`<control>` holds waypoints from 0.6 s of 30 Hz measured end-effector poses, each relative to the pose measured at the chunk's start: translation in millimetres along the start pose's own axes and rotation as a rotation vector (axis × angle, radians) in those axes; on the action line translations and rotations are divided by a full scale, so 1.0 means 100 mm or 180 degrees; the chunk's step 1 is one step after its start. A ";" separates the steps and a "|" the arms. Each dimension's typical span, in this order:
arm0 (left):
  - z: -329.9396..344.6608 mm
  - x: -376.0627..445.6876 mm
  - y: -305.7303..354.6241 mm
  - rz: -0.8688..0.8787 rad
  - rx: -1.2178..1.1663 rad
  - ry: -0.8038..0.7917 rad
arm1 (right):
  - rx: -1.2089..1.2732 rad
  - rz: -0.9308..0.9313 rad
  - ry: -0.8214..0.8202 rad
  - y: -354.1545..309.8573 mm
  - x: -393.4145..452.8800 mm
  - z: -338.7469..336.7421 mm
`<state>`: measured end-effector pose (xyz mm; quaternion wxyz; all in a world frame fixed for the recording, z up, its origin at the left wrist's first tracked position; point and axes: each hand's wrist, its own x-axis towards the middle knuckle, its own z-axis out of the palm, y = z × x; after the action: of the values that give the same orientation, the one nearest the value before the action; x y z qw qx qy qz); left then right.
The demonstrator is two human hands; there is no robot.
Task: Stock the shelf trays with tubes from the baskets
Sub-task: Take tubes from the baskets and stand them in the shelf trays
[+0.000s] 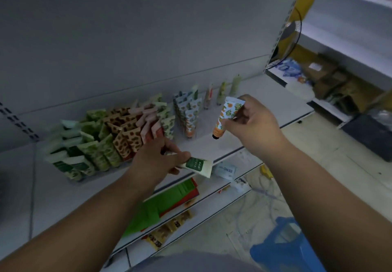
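- Right hand (252, 123): fingers and thumb pinched on the crimped end of the orange-patterned tube (226, 117), held above the white shelf (265, 101). Judged reason: gripping the flat crimp leaves the cap end free to go down first.
- Orange-patterned tube: long axis near upright, slightly tilted; black cap points down toward the shelf, crimp up inside the fingertips. It hangs clear of the shelf, just to the thumb side of the blue-and-orange tube row (187, 112).
- Left hand (157, 159): fingers curled around the cap end of the green-labelled tube (198, 165), knuckles close to the red tube row (151, 127). Whether a second item sits under the palm cannot be told.
- Green-labelled tube: long axis close to level, flat crimp pointing away from the fingers toward the right hand, cap end hidden in the grip. Judged reason: held in reserve at the shelf edge while the other tube is placed.
- Stocked rows beyond the left fingers: green tubes (84, 150), brown-patterned tubes (125, 131), all standing crimp-up and leaning back.
- Four loose tubes (222, 91) stand upright beyond the right fingertips, near the back panel.
- Blue basket (286, 248): on the floor, below the right forearm.
- Stage, judged: mid-stocking; the orange tube is not yet set down.
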<state>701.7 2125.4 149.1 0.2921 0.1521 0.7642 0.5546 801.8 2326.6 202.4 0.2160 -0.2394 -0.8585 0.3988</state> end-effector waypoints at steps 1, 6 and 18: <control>0.02 0.04 -0.02 -0.0098 -0.0095 0.0040 | -0.0063 -0.0025 -0.0068 0.04 0.09 0.02; 0.20 0.22 -0.12 -0.0506 -0.0888 0.0369 | -0.0348 -0.0472 -0.0572 0.24 0.63 0.17; 0.96 0.14 -0.20 -0.0534 -0.2781 0.1181 | -0.0619 -0.1309 -0.1870 0.70 1.12 0.51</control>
<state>751.9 2199.3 105.4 0.2311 -0.1485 0.5086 0.8160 700.8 2401.7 137.2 0.0122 0.0433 -0.9479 0.3154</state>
